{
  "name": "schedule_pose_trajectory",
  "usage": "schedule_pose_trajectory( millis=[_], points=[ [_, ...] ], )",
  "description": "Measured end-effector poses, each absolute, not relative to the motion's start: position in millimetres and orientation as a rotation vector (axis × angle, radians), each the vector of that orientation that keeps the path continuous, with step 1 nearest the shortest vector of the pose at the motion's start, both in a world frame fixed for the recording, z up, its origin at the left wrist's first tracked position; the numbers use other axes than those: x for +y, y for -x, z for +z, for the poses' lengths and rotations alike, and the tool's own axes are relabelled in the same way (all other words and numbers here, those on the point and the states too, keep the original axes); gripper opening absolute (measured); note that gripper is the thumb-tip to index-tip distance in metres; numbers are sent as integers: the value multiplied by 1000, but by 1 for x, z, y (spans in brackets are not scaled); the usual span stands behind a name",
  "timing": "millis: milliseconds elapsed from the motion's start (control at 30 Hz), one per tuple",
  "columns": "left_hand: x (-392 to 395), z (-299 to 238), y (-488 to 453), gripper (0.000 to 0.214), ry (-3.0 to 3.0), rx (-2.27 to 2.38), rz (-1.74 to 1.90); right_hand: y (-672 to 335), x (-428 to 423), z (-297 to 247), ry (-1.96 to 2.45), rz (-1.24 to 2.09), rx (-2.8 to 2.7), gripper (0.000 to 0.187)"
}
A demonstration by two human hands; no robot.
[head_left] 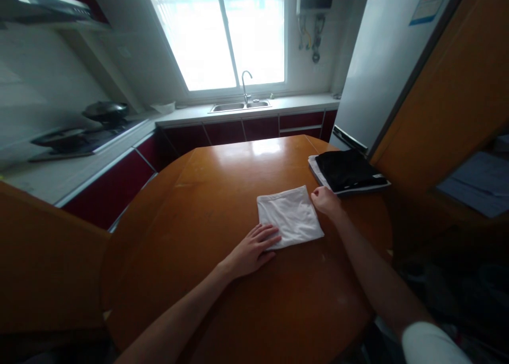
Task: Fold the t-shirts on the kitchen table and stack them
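Observation:
A white folded cloth (291, 215) lies flat on the wooden table (191, 221), lightly creased. My left hand (254, 247) rests palm down on its near left corner, fingers stretched out over the fabric. Just off the cloth's right edge is my right hand (326, 200), its fingers curled in and nothing seen sticking out of them. Right behind that hand sits a stack of folded clothes, with a black folded garment (350, 169) on top and white fabric (317, 170) showing beneath.
A fridge (382, 51) stands at the back right, beyond the stack. Across the back runs a counter with a sink (228, 107) and a tap (244, 86) under the window. Pans (105, 112) sit on the stove at the left. Wooden panels flank the table on both sides.

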State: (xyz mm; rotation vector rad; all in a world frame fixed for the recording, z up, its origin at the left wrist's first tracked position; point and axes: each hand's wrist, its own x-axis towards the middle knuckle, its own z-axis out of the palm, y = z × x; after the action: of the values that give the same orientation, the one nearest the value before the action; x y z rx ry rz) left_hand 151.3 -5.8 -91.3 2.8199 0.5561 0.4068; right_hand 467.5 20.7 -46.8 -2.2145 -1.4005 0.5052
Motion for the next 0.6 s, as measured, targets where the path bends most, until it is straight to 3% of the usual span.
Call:
schedule_pose_trajectory(
  millis=[67,167,367,600],
  points=[
    [-7,-90,-152,45,-2816,556,418,-447,15,-49,2194,165,-1524,33],
    [-7,-88,-152,45,-2814,556,434,-413,11,-60,1931,-41,-1836,45],
    [-9,-89,-152,45,-2825,550,399,-416,24,-94,2088,92,-2048,63],
    [-2,-80,-160,46,-2802,629,452,-429,30,-103,2113,126,-2041,65]
  ],
)
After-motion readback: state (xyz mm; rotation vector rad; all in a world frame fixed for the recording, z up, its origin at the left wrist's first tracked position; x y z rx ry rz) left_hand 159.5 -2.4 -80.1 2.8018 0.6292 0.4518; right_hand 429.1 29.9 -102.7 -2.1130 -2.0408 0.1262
